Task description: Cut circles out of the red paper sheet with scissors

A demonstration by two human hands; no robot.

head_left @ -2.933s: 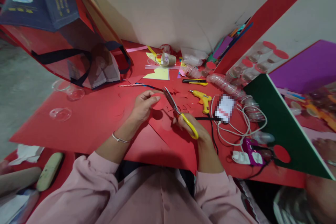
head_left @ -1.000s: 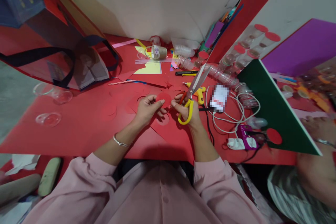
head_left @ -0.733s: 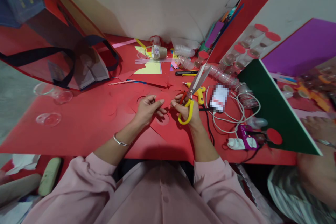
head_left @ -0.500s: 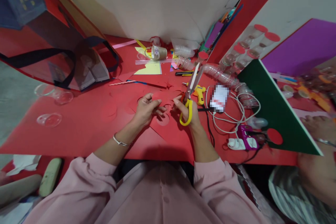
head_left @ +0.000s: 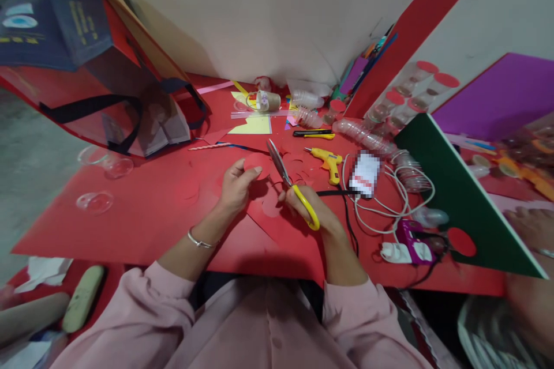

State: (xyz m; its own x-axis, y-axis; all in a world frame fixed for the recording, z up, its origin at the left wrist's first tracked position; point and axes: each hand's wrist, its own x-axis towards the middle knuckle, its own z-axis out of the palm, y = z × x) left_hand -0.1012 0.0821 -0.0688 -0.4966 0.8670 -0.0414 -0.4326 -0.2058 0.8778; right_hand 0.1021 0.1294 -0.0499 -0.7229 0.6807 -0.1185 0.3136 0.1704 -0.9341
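Note:
My left hand [head_left: 236,185] pinches a rounded piece of red paper [head_left: 256,166] between thumb and fingers. In my right hand [head_left: 305,204] is a pair of scissors [head_left: 306,207] with yellow handles. Their blades point up and to the left, near the paper, and look nearly closed. Under both hands lies a sheet of red paper [head_left: 268,225] with round cut-outs. Red scraps are scattered just past the hands. A yellow glue gun [head_left: 328,162] lies right of the scissors, and a box cutter [head_left: 312,134] rests beyond it.
A large bag [head_left: 121,75] stands at the back left. Clear plastic cups [head_left: 366,137] lie in a row at the right, by a phone [head_left: 365,174] with white cables and a purple power strip [head_left: 413,241]. A green board [head_left: 459,184] leans there. Another person's hand [head_left: 532,225] is at far right.
My right hand has turned the scissors from pointing up to pointing left, toward the red paper in my left hand. The blades have come closer together. The whole view has shifted slightly.

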